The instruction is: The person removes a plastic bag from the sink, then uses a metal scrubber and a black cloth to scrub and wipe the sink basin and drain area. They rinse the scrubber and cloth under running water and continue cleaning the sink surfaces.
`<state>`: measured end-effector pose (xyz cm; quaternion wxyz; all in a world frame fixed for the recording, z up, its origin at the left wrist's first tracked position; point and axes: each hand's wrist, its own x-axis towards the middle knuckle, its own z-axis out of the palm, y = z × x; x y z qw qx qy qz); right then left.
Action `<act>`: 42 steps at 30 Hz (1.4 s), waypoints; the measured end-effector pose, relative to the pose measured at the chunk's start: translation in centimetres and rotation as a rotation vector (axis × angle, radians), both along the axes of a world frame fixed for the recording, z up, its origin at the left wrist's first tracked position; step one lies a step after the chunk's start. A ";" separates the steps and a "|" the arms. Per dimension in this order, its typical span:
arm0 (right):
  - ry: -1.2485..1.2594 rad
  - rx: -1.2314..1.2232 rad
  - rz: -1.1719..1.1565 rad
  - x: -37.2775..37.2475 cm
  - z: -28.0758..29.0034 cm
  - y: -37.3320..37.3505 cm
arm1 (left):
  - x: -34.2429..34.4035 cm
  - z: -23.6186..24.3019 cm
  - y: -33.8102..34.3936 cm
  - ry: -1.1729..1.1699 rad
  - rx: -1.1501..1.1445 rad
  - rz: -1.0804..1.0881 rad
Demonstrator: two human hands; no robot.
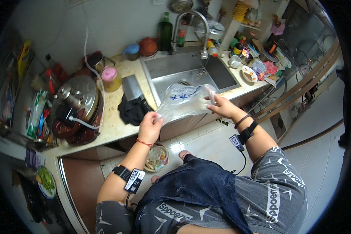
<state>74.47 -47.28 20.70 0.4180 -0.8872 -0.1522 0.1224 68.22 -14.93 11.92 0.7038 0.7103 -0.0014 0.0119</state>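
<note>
A clear plastic bag [185, 102] with blue print is stretched between my two hands, in front of the sink's near edge. My left hand [150, 125] pinches the bag's left corner. Fingers of my right hand [222, 107] close on its right end, partly behind the film. Beyond the bag lies the steel sink [152, 72], with a curved tap [204, 52] over it. Left of the sink, a black cloth [130, 111] is bunched on the counter against a grey flat-sided object [132, 88]. What the bag contains, if anything, I cannot make out.
A bin [156, 158] with waste in it stands on the floor below my left hand. On the left counter are a pink-lidded jar [110, 79] and a large lidded pot [78, 95]. Bottles, a white mug [234, 61] and a small bowl [249, 74] crowd the right side.
</note>
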 end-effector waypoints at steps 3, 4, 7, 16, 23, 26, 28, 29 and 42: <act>0.010 0.048 0.029 1.8 -0.3 -0.9 | 1.8 1.2 -0.5 0.021 -0.223 0.029; 0.053 0.108 0.062 2.6 -0.3 -1.6 | 2.7 1.7 -0.9 0.034 -0.325 0.010; 0.077 0.295 0.105 5.9 -0.6 -4.1 | 5.8 3.3 -3.0 0.086 -0.290 0.110; 0.315 0.519 0.159 15.1 -4.0 -12.9 | 12.7 3.7 -10.4 0.310 -0.248 0.350; 0.500 0.615 0.157 16.3 -5.4 -14.9 | 12.0 3.2 -13.4 0.335 -0.347 0.379; 0.530 0.645 0.171 16.3 -4.9 -14.8 | 11.7 3.3 -13.0 0.354 -0.183 0.329; 0.505 0.616 0.176 16.2 -4.3 -14.7 | 11.6 3.4 -12.6 0.298 -0.380 0.223; 0.480 0.602 0.185 16.2 -4.0 -14.8 | 11.5 3.5 -12.3 0.278 -0.478 0.183; 0.353 0.281 0.254 14.6 -0.5 -13.8 | 8.3 7.0 -10.7 0.162 -0.506 -0.027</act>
